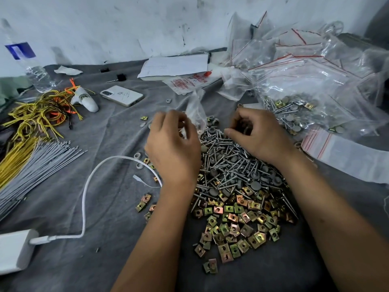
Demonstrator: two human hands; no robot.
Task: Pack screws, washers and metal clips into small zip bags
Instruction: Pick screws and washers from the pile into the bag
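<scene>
A heap of grey screws and round washers [229,163] lies mid-table on a grey cloth [105,199], with brass-coloured square metal clips [233,224] spread below it. My left hand [172,146] holds a small clear zip bag [196,111] by its mouth at the heap's far left edge. My right hand [259,133] sits over the far end of the heap, fingers curled round a few small grey parts; what exactly they are is hidden in the palm.
Filled and empty zip bags [311,81] pile up at back right, flat bags [345,154] at right. Phone [122,95], papers [174,66], water bottle [27,62] at the back. Yellow and grey ties [33,157] left, white charger [14,251] and cable [88,186] front left.
</scene>
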